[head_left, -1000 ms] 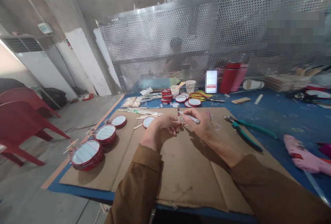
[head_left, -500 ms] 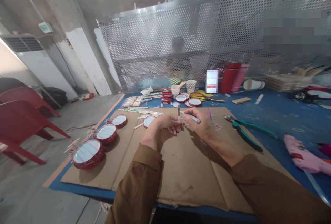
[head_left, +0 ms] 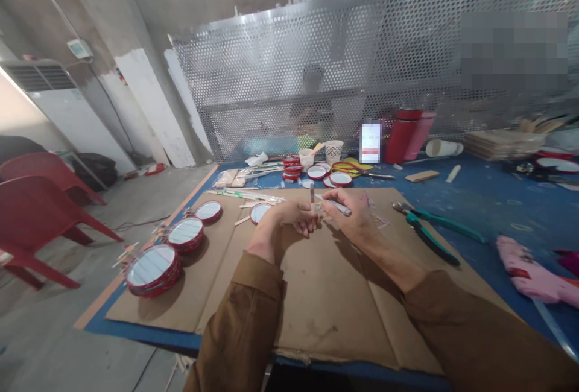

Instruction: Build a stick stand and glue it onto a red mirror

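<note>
Above the cardboard sheet (head_left: 325, 295), my left hand (head_left: 298, 217) is closed on a small flat stick (head_left: 312, 192) that stands upright from its fingers. Close on its right, my right hand (head_left: 346, 211) grips a white pen-like tool (head_left: 337, 205), whose tip points toward the stick. Small thin pieces lie on the cardboard behind my right hand, too small to make out. A red-rimmed white disc (head_left: 259, 212) lies just left of my left hand, beside some wooden sticks (head_left: 242, 221).
Red-rimmed round stacks (head_left: 152, 268) line the cardboard's left side. Green-handled pliers (head_left: 432, 238) lie right. Paper cups (head_left: 334, 151), yellow scissors (head_left: 362, 170), a lit phone (head_left: 371, 142) and a red bottle (head_left: 402, 137) stand or lie behind. A pink glue gun (head_left: 527, 268) is far right.
</note>
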Action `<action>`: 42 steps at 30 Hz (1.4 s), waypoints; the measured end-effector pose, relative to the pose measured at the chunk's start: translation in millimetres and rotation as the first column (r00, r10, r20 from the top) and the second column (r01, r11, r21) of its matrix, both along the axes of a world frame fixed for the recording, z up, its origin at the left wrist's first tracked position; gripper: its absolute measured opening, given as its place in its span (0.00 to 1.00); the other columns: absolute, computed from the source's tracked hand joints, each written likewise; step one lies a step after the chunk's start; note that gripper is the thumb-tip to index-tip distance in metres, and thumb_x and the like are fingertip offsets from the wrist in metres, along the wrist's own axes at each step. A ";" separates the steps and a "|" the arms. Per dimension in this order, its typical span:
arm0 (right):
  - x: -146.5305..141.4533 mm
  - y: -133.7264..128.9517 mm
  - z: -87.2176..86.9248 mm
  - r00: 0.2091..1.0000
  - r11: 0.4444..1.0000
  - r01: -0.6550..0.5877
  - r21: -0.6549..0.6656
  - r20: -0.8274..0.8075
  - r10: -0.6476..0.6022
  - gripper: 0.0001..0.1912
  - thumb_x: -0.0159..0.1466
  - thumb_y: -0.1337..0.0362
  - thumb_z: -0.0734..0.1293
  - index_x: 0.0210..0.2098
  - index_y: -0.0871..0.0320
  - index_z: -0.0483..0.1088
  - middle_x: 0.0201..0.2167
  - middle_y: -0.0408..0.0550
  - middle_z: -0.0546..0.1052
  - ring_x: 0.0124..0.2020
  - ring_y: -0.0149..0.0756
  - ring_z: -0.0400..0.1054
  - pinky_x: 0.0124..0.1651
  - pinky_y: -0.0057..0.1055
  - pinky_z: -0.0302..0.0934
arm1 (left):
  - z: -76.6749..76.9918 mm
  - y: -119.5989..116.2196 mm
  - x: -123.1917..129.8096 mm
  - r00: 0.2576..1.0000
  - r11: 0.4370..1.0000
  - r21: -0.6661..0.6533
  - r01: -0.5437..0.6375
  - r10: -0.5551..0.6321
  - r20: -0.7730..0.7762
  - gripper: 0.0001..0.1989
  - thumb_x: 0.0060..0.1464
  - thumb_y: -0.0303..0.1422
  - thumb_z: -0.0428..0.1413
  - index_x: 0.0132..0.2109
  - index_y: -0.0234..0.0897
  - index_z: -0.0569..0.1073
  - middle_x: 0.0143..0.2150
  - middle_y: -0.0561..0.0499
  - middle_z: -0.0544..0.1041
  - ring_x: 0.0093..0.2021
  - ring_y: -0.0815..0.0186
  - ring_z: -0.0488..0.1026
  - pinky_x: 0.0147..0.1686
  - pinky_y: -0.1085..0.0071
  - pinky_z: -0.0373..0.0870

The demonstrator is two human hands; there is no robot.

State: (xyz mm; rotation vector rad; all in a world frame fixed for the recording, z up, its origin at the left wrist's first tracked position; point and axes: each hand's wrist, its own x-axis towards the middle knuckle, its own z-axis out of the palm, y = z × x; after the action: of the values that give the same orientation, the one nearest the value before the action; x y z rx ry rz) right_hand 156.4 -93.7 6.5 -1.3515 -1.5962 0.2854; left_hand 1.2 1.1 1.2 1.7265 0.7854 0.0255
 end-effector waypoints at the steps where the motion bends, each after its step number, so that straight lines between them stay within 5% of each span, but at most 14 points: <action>1: 0.2 0.1 -0.5 1.000 1.000 0.003 0.001 0.006 -0.003 0.08 0.60 0.57 0.62 0.32 0.54 0.68 0.27 0.46 0.78 0.30 0.37 0.71 0.38 0.33 0.63 | 0.3 -0.1 0.1 1.000 1.000 -0.001 0.001 -0.001 0.000 0.19 0.56 0.46 0.56 0.34 0.32 0.74 0.25 0.53 0.75 0.24 0.72 0.74 0.28 0.76 0.67; 42: -1.7 -1.3 -2.1 1.000 1.000 -0.007 -0.018 0.005 0.007 0.12 0.61 0.55 0.61 0.34 0.56 0.70 0.28 0.47 0.78 0.28 0.36 0.70 0.33 0.31 0.61 | 3.5 -2.5 2.1 1.000 1.000 -0.025 -0.016 0.016 -0.010 0.20 0.54 0.48 0.56 0.33 0.31 0.73 0.23 0.52 0.74 0.23 0.71 0.73 0.28 0.74 0.66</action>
State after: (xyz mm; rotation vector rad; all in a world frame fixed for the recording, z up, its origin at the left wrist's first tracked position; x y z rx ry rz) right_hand 154.7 -94.9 4.5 -1.3615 -1.6068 0.3011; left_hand 3.3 -1.4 4.8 1.6976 0.8035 0.0184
